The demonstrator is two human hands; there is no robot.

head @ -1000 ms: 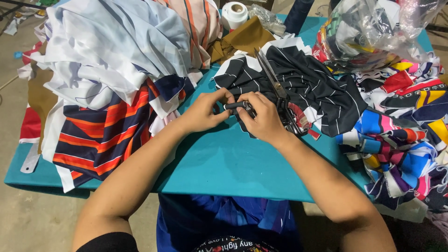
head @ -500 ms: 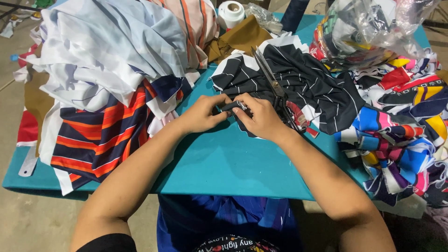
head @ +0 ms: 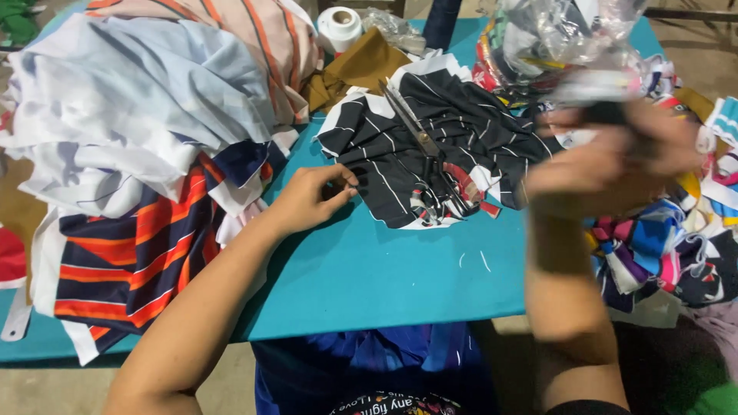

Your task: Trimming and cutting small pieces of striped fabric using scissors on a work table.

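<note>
A: The left hand (head: 311, 201) rests on the teal table (head: 369, 277) near its middle, fingers pinched at the edge of the black striped fabric pile (head: 430, 154). Whether it really grips cloth, I cannot tell.

B: And the right hand (head: 607, 154)?

A: Lifted toward the right edge, blurred, closed around a small dark piece (head: 607, 114), I think.

B: The scissors (head: 423, 138) lie on that black pile, blades toward the far edge.

A: That is the risk: tugging the pile could slide them off or nick a finger, and the multicoloured scraps (head: 661, 246) at the right edge could spill.
</note>
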